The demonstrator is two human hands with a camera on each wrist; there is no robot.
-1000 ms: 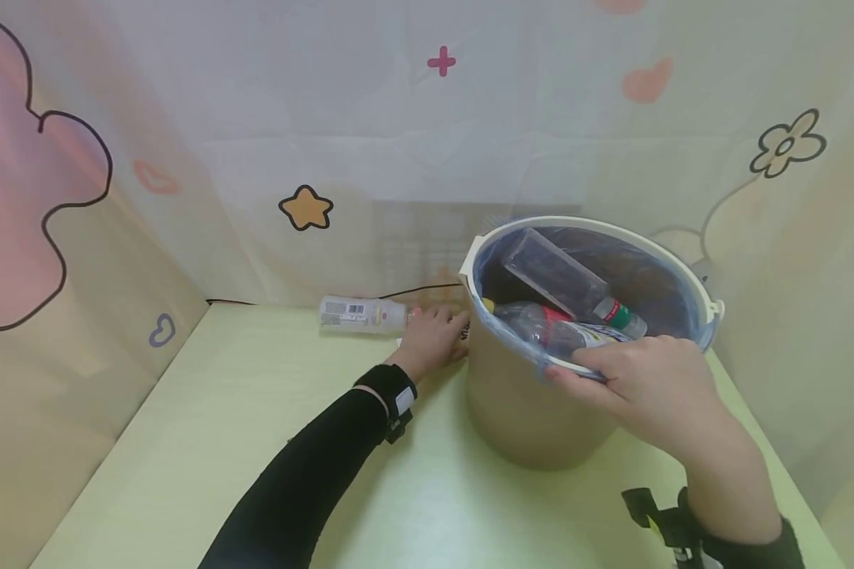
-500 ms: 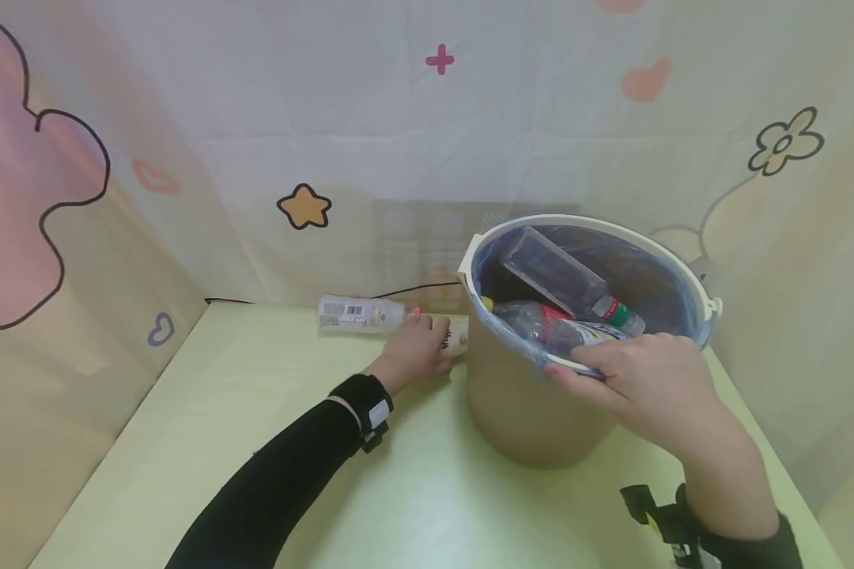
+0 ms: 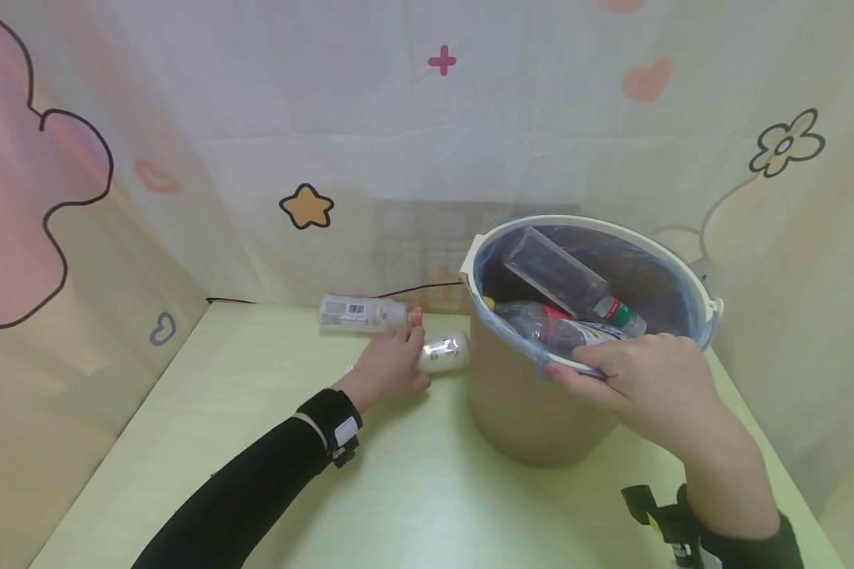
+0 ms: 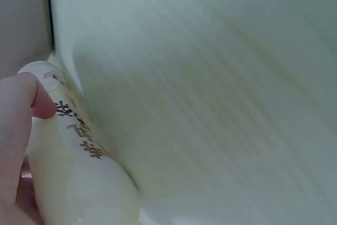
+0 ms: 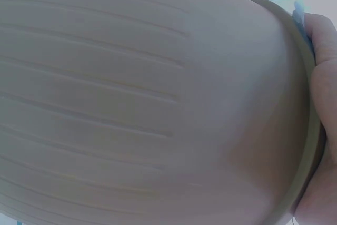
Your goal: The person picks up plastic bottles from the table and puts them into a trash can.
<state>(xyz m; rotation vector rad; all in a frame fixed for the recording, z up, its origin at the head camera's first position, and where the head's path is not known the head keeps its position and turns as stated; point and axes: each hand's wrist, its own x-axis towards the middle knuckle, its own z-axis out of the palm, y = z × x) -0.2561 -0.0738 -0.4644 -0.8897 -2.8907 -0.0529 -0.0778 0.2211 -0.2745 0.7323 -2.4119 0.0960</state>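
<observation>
My left hand (image 3: 387,363) grips a cream-coloured bottle (image 3: 444,353) lying on the table, left of the bucket. Dark printed characters run along that bottle (image 4: 79,183) in the left wrist view, with the thumb curled over it. Its other end is hidden by the hand. Just behind lies a whitish bottle (image 3: 363,314) with a pink cap. On the right, my right hand (image 3: 648,387) holds the near rim of a brown bucket (image 3: 534,427) lined with a blue bag. The right wrist view shows the ridged bucket side (image 5: 158,82) and the fingers over its rim.
Inside the bucket lie several clear plastic bottles, among them one with a green and red cap (image 3: 617,313) and one with a red label (image 3: 551,320). A printed curtain (image 3: 370,118) closes off the back of the pale green table (image 3: 256,395).
My left hand has drawn back leftward and nearer, bringing the cream-coloured bottle out from beside the bucket so more of it shows. The right hand and bucket have stayed put.
</observation>
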